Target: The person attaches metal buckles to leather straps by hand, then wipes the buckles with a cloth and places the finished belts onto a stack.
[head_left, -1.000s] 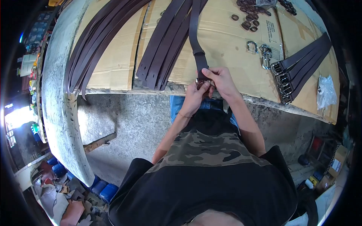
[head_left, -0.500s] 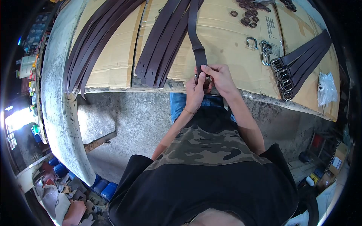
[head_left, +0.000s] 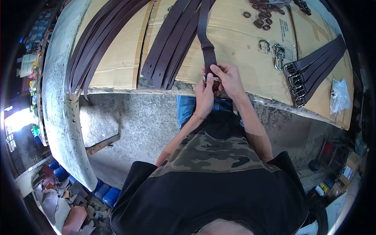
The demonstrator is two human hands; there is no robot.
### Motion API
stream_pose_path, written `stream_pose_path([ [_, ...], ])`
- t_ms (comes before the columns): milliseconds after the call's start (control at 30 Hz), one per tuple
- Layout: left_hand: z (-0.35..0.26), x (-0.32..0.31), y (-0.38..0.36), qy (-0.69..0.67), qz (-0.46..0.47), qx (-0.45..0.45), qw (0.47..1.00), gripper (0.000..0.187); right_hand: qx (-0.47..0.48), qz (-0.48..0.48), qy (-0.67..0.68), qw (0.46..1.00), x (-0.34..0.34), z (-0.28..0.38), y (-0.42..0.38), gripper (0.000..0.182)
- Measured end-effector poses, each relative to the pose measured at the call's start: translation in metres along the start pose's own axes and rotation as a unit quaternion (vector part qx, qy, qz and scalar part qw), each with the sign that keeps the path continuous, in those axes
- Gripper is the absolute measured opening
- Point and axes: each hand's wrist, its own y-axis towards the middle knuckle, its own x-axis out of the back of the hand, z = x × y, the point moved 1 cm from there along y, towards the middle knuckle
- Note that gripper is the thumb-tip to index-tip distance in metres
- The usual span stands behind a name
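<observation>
Your left hand (head_left: 204,96) and right hand (head_left: 232,81) pinch the buckle end of a smooth, flat, dark-brown strap (head_left: 203,27), which runs away from them across the cardboard-covered table (head_left: 239,47); beyond your right hand lie glossy metal buckles (head_left: 278,56) and small oval loops (head_left: 263,19).

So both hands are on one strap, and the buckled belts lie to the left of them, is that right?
Not quite: the buckled belts lie to the right, as the head view shows. The left hand and right hand are both on one strap.
</observation>
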Motion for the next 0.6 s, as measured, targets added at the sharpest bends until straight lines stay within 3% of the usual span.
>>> stream_pose_path([
  [133,-0.001,0.001,0.003,0.006,-0.033,0.007,0.999,0.035,0.054,-0.057,0.016,0.997,-0.008,0.003,-0.001,0.024],
  [333,0.002,0.011,-0.002,0.057,-0.045,-0.015,0.997,0.037,-0.049,-0.017,-0.014,0.999,-0.001,-0.012,0.002,0.019],
  [600,0.008,0.015,-0.004,-0.004,-0.016,-0.011,1.000,0.032,-0.023,-0.095,-0.046,0.994,-0.013,-0.009,-0.001,0.022],
])
